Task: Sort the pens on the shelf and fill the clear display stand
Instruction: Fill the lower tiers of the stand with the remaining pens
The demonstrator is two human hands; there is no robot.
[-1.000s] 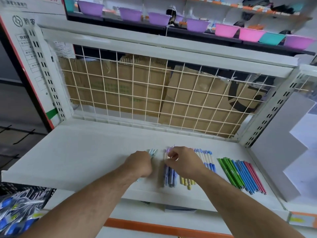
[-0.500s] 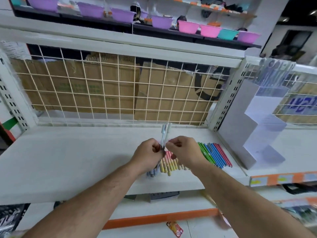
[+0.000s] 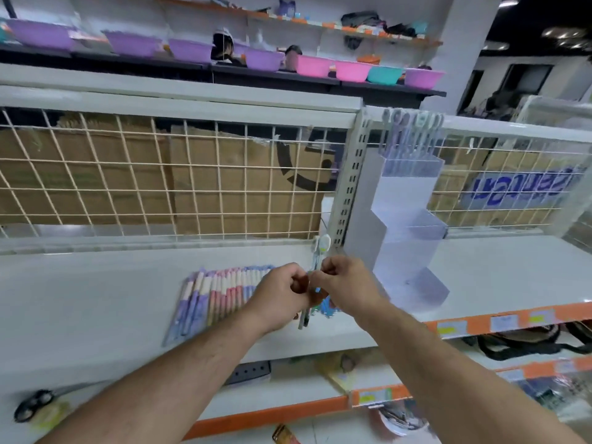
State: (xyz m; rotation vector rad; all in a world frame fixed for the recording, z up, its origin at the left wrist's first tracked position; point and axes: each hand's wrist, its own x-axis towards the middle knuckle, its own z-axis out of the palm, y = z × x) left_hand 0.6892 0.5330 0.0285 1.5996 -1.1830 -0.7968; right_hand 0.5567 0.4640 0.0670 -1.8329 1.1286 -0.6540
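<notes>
Left of the held pens (image 3: 316, 270), beyond my left hand (image 3: 282, 293), a row of pens (image 3: 221, 290) lies flat on the shelf (image 3: 80, 299); past it, bare surface gives room. Just right of my right hand (image 3: 346, 283), the clear display stand (image 3: 403, 219) blocks sideways travel. Behind the grip, wire grid (image 3: 160, 181) and slotted post (image 3: 352, 174) close the back.

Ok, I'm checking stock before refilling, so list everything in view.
shelf: one, white, across the middle
pen row: many, purple, pink, blue, flat on shelf
held pens: few, pale, upright, centre
display stand: one, clear, right of pen row
stand pens: several, pale, top tier
wire grid: one, cream, behind shelf
cardboard boxes: count unclear, brown, behind grid
basins: several, purple, pink, teal, along the top
scissors: one, black handles, lower left
left hand, right hand: both gripping held pens
</notes>
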